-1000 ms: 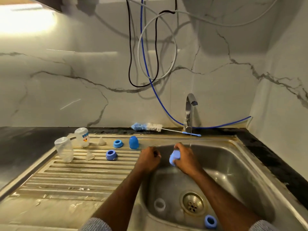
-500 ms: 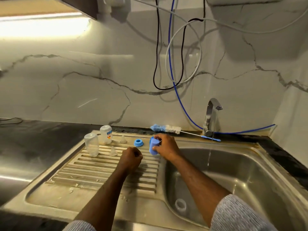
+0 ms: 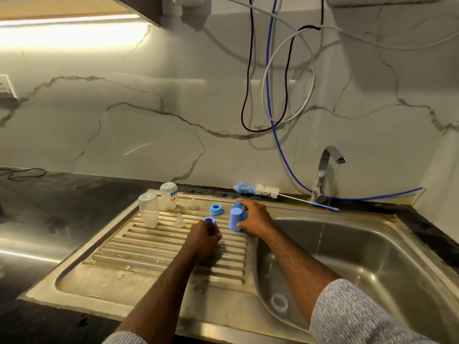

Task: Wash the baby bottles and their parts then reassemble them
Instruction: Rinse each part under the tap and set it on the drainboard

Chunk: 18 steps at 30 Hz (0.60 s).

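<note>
A: The light-blue plastic bottle cap [image 3: 235, 218] — where does it sit?

B: Mouth down on the ribbed steel drainboard [image 3: 149, 249], with the right hand [image 3: 255, 217] curled round it; that grip is clamped on the cap's far and right side. A second, darker blue cap [image 3: 242, 207] peeks out just behind that grip.

A: And the left hand [image 3: 205, 238]?

B: Its fingers are curled into a fist resting on the drainboard, just left of the right grip. A blue screw ring [image 3: 210, 220] shows right at its knuckles; whether the fingers pinch it, I cannot tell.

A: What lies beyond the left grip?

B: Another blue threaded ring [image 3: 216, 209], two clear silicone teats [image 3: 179, 220], [image 3: 194, 204], and farther left two clear plastic baby bottles [image 3: 149, 211], [image 3: 169, 196] standing upside down.

A: To the right of the right grip?

B: The steel sink basin [image 3: 372, 256], with a clear ring [image 3: 279, 302] at its bottom. Water runs from the chrome tap [image 3: 325, 170]. A blue-and-white bottle brush [image 3: 258, 189] lies along the back edge of the bench.
</note>
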Each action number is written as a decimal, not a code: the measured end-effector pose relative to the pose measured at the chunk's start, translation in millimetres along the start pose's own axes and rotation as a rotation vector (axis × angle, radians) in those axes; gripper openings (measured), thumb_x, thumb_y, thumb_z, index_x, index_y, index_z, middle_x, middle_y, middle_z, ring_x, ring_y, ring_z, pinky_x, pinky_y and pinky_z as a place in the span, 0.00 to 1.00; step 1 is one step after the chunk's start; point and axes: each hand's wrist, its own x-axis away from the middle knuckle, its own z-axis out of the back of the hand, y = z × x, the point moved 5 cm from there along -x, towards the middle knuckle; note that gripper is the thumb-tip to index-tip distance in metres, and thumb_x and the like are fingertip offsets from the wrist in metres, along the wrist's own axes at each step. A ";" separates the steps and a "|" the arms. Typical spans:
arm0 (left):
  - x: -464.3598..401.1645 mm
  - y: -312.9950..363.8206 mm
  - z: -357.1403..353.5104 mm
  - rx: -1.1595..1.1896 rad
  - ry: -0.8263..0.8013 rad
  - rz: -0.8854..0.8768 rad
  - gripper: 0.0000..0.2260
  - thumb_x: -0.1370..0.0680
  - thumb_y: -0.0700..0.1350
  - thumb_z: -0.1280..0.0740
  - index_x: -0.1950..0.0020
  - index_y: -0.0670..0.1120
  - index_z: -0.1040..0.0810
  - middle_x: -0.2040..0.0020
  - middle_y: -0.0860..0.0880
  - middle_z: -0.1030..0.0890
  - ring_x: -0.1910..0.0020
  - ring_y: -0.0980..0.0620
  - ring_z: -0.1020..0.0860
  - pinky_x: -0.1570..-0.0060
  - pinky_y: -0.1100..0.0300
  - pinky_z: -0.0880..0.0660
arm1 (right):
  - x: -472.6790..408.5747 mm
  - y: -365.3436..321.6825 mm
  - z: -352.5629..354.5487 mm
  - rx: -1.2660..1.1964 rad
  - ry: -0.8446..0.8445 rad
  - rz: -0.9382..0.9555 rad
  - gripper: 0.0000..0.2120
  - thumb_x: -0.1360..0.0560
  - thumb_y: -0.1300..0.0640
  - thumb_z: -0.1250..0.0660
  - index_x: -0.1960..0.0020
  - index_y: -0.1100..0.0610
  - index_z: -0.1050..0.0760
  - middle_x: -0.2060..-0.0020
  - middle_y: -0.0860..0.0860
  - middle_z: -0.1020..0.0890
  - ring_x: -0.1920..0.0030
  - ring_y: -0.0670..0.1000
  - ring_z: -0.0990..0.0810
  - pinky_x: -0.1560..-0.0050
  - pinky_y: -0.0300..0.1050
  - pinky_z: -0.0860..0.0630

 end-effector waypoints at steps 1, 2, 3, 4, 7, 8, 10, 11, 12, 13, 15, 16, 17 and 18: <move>1.5 2.5 -1.5 0.009 0.000 -0.012 0.05 0.22 0.44 0.28 0.49 0.43 0.16 0.52 0.47 0.16 0.51 0.51 0.19 0.47 0.56 0.22 | 3.0 3.3 3.2 -0.025 0.016 -0.003 0.35 0.32 0.63 0.21 0.28 0.50 0.29 0.32 0.52 0.25 0.34 0.53 0.25 0.35 0.49 0.24; 3.4 6.1 -3.5 0.019 -0.001 -0.023 0.05 0.22 0.43 0.28 0.49 0.43 0.16 0.52 0.47 0.16 0.52 0.52 0.20 0.48 0.57 0.22 | 7.8 7.0 7.6 -0.050 0.045 -0.001 0.33 0.32 0.63 0.22 0.30 0.50 0.27 0.34 0.52 0.24 0.37 0.52 0.23 0.37 0.49 0.23; 4.5 9.9 -5.5 0.025 -0.002 -0.038 0.05 0.21 0.43 0.29 0.49 0.43 0.16 0.53 0.47 0.17 0.53 0.52 0.20 0.49 0.58 0.23 | 13.3 10.9 12.8 -0.068 0.080 0.010 0.28 0.31 0.63 0.22 0.34 0.51 0.25 0.38 0.51 0.22 0.41 0.51 0.22 0.40 0.48 0.22; 7.1 14.0 -10.1 0.026 -0.012 -0.054 0.05 0.21 0.43 0.29 0.49 0.42 0.16 0.53 0.47 0.17 0.53 0.52 0.21 0.50 0.58 0.24 | 21.6 18.1 17.3 -0.079 0.108 0.018 0.23 0.31 0.63 0.23 0.38 0.52 0.22 0.42 0.50 0.20 0.46 0.50 0.20 0.43 0.46 0.21; 16.1 31.0 -23.5 0.039 -0.032 -0.129 0.05 0.22 0.41 0.29 0.51 0.40 0.17 0.54 0.44 0.16 0.53 0.48 0.19 0.49 0.54 0.23 | 50.2 49.2 22.4 -0.089 -0.016 0.034 0.13 0.30 0.68 0.26 0.52 0.52 0.19 0.55 0.51 0.16 0.55 0.48 0.19 0.49 0.47 0.19; 18.1 37.9 -27.3 0.040 -0.031 -0.161 0.05 0.22 0.40 0.29 0.53 0.39 0.16 0.55 0.43 0.15 0.53 0.46 0.18 0.48 0.53 0.23 | 60.0 60.1 22.6 -0.045 -0.108 0.043 0.13 0.30 0.69 0.27 0.53 0.52 0.18 0.56 0.50 0.15 0.57 0.46 0.18 0.49 0.47 0.19; 22.3 51.7 -40.6 0.041 -0.044 -0.208 0.04 0.23 0.39 0.30 0.55 0.40 0.16 0.56 0.43 0.15 0.54 0.45 0.18 0.50 0.52 0.23 | 83.7 86.0 21.4 0.102 -0.302 0.056 0.14 0.30 0.69 0.27 0.52 0.52 0.16 0.58 0.45 0.16 0.59 0.42 0.19 0.49 0.44 0.19; 23.8 58.3 -45.7 0.041 -0.054 -0.222 0.04 0.23 0.39 0.30 0.56 0.42 0.16 0.57 0.45 0.15 0.54 0.47 0.18 0.51 0.54 0.23 | 94.4 95.8 19.6 0.154 -0.385 0.062 0.14 0.30 0.68 0.26 0.51 0.52 0.15 0.59 0.44 0.16 0.60 0.39 0.20 0.51 0.42 0.19; 25.3 65.6 -52.8 0.046 -0.068 -0.231 0.04 0.23 0.39 0.30 0.57 0.44 0.17 0.58 0.47 0.16 0.55 0.49 0.19 0.53 0.56 0.25 | 105.0 105.2 18.6 0.192 -0.447 0.069 0.14 0.31 0.67 0.25 0.50 0.53 0.15 0.58 0.44 0.17 0.62 0.38 0.22 0.53 0.38 0.21; 25.2 71.6 -58.3 0.051 -0.079 -0.240 0.04 0.22 0.39 0.31 0.56 0.45 0.17 0.58 0.49 0.17 0.56 0.51 0.20 0.54 0.59 0.26 | 112.6 110.8 17.4 0.215 -0.495 0.071 0.14 0.31 0.66 0.24 0.48 0.52 0.15 0.58 0.43 0.17 0.63 0.37 0.23 0.57 0.33 0.23; 24.6 82.5 -71.4 0.049 -0.110 -0.253 0.04 0.21 0.41 0.31 0.54 0.45 0.17 0.58 0.49 0.18 0.56 0.52 0.21 0.54 0.59 0.27 | 124.6 119.8 14.9 0.218 -0.572 0.046 0.15 0.31 0.62 0.22 0.47 0.49 0.16 0.57 0.37 0.19 0.61 0.35 0.23 0.60 0.30 0.27; 24.4 87.2 -76.2 0.043 -0.118 -0.264 0.04 0.21 0.42 0.31 0.53 0.44 0.17 0.58 0.49 0.18 0.56 0.53 0.22 0.54 0.59 0.27 | 127.8 121.8 12.6 0.211 -0.608 0.036 0.16 0.31 0.60 0.21 0.47 0.47 0.16 0.56 0.36 0.20 0.59 0.35 0.23 0.59 0.31 0.27; 23.6 91.8 -81.2 0.040 -0.122 -0.275 0.04 0.21 0.42 0.31 0.53 0.44 0.17 0.58 0.50 0.18 0.57 0.53 0.22 0.54 0.60 0.27 | 129.2 124.2 9.6 0.207 -0.637 0.029 0.16 0.31 0.60 0.21 0.46 0.46 0.17 0.54 0.35 0.20 0.57 0.37 0.22 0.55 0.34 0.26; 22.4 95.5 -84.7 0.045 -0.124 -0.284 0.04 0.22 0.41 0.31 0.53 0.44 0.17 0.58 0.50 0.18 0.58 0.54 0.22 0.54 0.61 0.28 | 129.5 125.9 5.6 0.212 -0.658 0.022 0.16 0.31 0.59 0.21 0.46 0.46 0.17 0.51 0.36 0.20 0.54 0.39 0.22 0.52 0.37 0.25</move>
